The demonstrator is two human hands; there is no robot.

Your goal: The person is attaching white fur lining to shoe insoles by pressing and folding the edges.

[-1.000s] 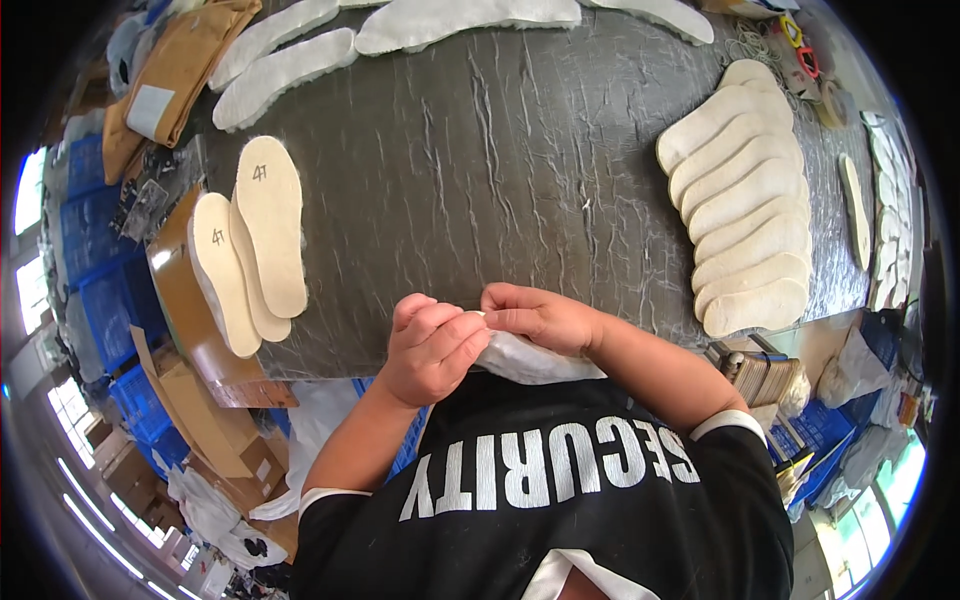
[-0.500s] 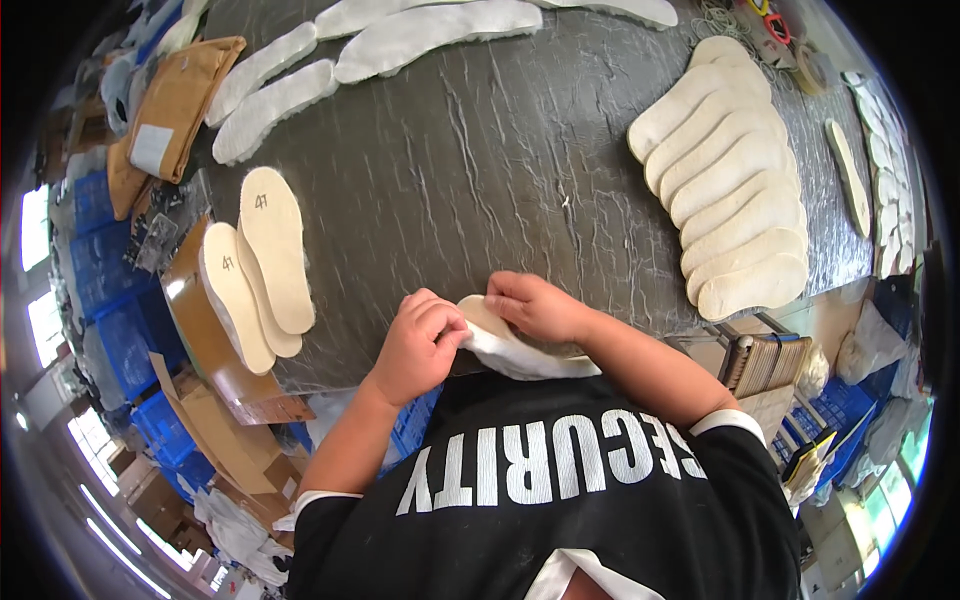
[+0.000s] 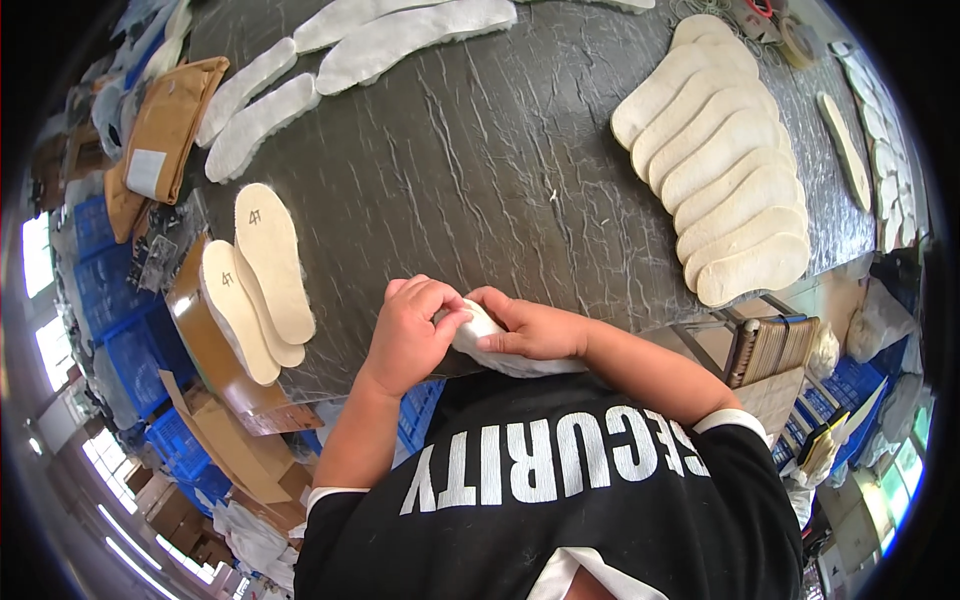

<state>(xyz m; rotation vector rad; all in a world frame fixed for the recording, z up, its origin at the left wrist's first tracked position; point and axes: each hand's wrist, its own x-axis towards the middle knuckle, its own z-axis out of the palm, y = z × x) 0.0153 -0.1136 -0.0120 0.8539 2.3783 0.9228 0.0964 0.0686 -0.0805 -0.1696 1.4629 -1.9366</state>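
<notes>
At the table's near edge, close to my chest, I hold a white fleecy insole [image 3: 478,345] with both hands. My left hand [image 3: 412,330] pinches its far left tip between thumb and fingers. My right hand [image 3: 530,328] wraps over the insole, its thumb lying across the white pile. The beige underside is mostly hidden by my fingers. To the left lie a few beige insoles [image 3: 268,255] with handwritten marks, partly overlapping. A long fanned row of overlapping beige insoles [image 3: 735,185] lies to the right.
White fleecy insoles [image 3: 410,40] line the table's far side. A single insole [image 3: 845,150] lies at the far right, near tape [image 3: 795,42]. A brown package [image 3: 175,130] sits at the left. Blue crates [image 3: 110,260], an open carton [image 3: 225,440] and a wooden-slatted chair [image 3: 775,350] stand beside the table.
My right hand has shifted from pinching the insole's far edge to lying over it, thumb across the pile. The beige face has turned out of sight. My view has tilted slightly.
</notes>
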